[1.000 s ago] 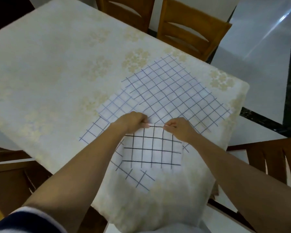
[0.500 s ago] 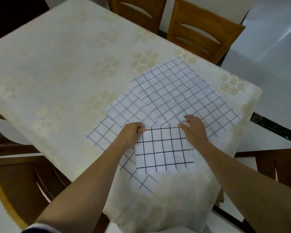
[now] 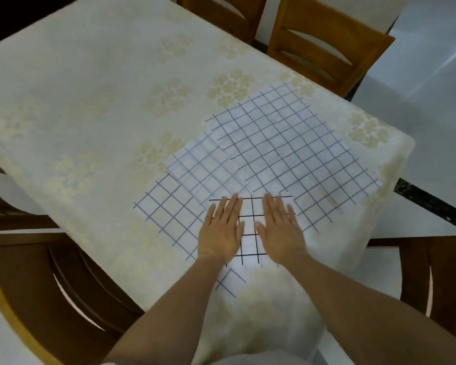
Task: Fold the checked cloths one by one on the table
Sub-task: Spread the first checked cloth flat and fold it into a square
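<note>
Head view: folded checked cloth [image 3: 248, 245] is pressed flat under both hands near the table's front edge.
Left hand [image 3: 219, 231] and right hand [image 3: 280, 231] are laid palm-down side by side, fingers straight, nothing grasped. The folded cloth is seen lying on the table [image 3: 90, 96], overlapping other checked cloths [image 3: 287, 154] spread flat beyond it.

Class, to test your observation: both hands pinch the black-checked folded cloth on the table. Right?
No. The head view shows the left hand and right hand pressing flat, fingers straight, on the black-checked folded cloth on the table.
</note>
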### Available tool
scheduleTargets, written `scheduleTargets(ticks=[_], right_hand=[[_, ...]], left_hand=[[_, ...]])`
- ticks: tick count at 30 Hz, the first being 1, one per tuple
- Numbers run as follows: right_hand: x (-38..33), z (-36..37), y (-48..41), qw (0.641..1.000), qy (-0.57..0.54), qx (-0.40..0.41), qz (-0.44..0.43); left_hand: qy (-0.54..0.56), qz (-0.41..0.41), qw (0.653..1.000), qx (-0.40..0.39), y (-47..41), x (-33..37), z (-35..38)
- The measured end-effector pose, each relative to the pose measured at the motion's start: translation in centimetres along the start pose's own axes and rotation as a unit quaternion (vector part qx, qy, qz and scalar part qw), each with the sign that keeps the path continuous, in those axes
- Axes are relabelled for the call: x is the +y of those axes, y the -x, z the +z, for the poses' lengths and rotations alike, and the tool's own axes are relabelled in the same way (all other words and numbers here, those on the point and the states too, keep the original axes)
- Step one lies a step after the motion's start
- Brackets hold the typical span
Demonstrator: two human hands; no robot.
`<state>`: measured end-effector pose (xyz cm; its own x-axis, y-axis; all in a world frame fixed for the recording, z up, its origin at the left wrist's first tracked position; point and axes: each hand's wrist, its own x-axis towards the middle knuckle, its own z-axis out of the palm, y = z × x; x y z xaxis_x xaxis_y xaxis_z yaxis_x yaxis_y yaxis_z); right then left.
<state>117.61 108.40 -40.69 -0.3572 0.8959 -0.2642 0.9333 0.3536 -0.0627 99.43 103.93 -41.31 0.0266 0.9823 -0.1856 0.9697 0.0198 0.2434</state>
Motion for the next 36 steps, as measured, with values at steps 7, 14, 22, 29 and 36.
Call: scheduleTargets(ticks=[7,14,22,29,36], right_hand=[[3.3,-1.4,0.2,0.997,0.041,0.000,0.072],[-2.6,-1.3,-0.8,0.999,-0.010,-0.007,-0.037],[3.0,-3.4,-2.7,0.994,0.091,-0.058,-0.022],[3.2,-7.9,-7.8,0.996,0.038,-0.079,-0.036],[5.6,-9.9,-7.1,0.968,-0.219,-0.107,0.051]], left_hand=[[-0.014,-0.049,0.998,-0.032,1.2,-3.3,-2.2],[0.036,0.089,0.994,-0.056,-1.5,0.4,-1.0],[0.040,0.085,0.979,-0.182,-3.1,0.4,-3.8],[-0.001,0.067,0.976,-0.207,-2.9,1.7,-3.6],[-0.008,0.040,0.974,-0.221,-3.0,2.3,-3.6]])
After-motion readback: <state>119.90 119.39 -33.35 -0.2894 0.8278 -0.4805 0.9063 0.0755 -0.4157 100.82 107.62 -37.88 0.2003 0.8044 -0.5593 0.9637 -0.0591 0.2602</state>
